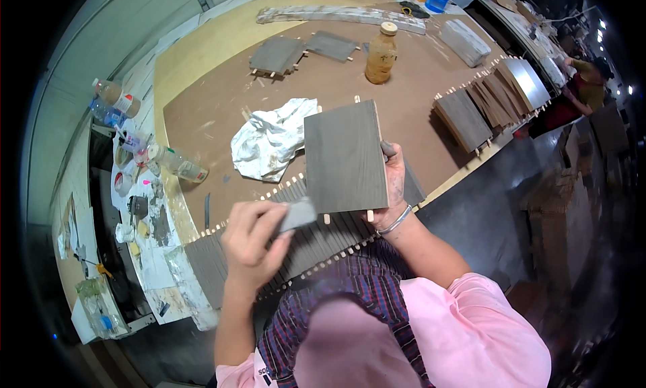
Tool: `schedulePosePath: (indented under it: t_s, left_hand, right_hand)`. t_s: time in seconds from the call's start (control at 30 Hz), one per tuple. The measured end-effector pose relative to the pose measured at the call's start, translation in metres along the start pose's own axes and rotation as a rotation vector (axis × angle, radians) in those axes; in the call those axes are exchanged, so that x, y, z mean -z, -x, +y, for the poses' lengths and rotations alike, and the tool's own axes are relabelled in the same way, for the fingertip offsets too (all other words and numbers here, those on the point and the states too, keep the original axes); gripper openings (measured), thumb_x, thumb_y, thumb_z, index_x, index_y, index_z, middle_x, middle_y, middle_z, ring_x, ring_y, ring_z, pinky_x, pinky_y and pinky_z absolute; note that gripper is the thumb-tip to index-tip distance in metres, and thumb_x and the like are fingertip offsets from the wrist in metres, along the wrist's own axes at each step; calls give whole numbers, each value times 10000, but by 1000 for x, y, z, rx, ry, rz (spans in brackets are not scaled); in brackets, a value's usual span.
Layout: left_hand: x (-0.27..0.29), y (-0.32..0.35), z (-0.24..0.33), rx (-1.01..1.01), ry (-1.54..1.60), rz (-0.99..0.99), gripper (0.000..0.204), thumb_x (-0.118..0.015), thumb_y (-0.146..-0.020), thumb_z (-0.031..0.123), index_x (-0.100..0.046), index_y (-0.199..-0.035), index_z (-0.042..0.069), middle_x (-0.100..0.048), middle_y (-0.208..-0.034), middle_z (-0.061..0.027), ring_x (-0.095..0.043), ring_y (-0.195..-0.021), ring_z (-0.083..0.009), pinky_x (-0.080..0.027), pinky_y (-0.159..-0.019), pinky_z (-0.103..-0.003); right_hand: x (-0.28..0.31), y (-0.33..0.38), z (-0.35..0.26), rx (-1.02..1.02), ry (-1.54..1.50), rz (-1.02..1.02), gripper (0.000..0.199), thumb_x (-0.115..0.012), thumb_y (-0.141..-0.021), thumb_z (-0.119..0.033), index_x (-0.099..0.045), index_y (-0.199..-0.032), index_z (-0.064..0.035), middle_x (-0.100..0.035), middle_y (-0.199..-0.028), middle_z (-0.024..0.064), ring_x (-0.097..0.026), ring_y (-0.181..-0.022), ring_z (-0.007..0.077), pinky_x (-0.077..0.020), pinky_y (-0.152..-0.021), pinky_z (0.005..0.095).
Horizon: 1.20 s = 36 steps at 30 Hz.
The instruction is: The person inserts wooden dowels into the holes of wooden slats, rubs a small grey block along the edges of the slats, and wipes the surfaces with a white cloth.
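Observation:
My right hand point(396, 179) grips a grey wood-grain panel point(346, 159) by its right edge, holding it tilted up above the table; light wooden dowels stick out of its top and bottom edges. In my left hand point(252, 240) is a small grey block point(298, 214), pinched between thumb and fingers beside the panel's lower left corner; it looks like a sanding block, slightly blurred. Below both hands lies a long row of similar panels point(316, 243) standing on edge, dowels showing along both sides. A crumpled, stained white rag point(272, 140) lies just left of the held panel.
On the brown tabletop point(208, 119) stand a bottle of brownish liquid point(381, 55), two loose panels point(277, 55) and a stack of panels point(463, 119) at right. A wrapped white block point(465, 43) lies behind. Bottles point(176, 163) and tubs crowd the left side. Another person point(585, 85) is at far right.

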State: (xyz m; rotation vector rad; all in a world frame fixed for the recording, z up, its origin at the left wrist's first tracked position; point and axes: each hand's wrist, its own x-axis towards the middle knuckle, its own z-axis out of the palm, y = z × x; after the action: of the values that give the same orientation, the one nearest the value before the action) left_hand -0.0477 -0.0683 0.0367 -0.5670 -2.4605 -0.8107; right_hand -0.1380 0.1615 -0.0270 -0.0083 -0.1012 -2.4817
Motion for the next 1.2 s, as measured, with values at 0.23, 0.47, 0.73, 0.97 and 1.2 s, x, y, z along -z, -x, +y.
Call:
schedulePosePath:
  t_s: [0.23,0.47,0.73,0.97,1.2]
  left_hand:
    - [10,26,-20,269,28,-25,382,-784,-679,43,-695,-1050,12,-667,-979,-135,-647,-868,-305,-524,-738,-373]
    - [20,27,6,341,286,-6,358,-771,-705,51,-677,-1041,-27,-658,-981,-126,-642,-896,-240,-508,-796,-315]
    - [19,26,8,101,175,-37,427,-795,-659,41,-704,-1074,0,-666,-962,-142,-649,-836,-279,-535,-720,-349]
    - [23,8,-23,147,102,72,422,-760,-673,4,-696,-1090,-12,-650,-1002,-146,-641,-842,-249,-539,-717,-356]
    - [21,5,-20,37,128,-15,431,-767,-646,32,-708,-1071,-4,-667,-978,-152,-647,-829,-294,-541,-718,-373]
  right_hand:
    - [-3,8,-5,7,78,115,593,-477,-954,-461,-560,-1314,3,-650,-1247,183,-655,-1111,329,-531,-976,461]
    - [7,24,-5,-48,160,205,501,-448,-968,-122,-443,-1456,-8,-585,-1354,205,-635,-1185,317,-513,-1039,485]
    - [-20,22,12,8,676,301,666,-520,-852,-5,-357,-1497,15,-558,-1367,171,-625,-1200,266,-522,-1047,409]
    - [-20,27,18,0,579,276,688,-514,-823,8,-360,-1495,15,-534,-1407,179,-589,-1262,283,-477,-1100,429]
    - [-21,32,17,9,626,265,718,-511,-820,17,-345,-1518,-8,-518,-1441,168,-560,-1302,289,-458,-1119,437]
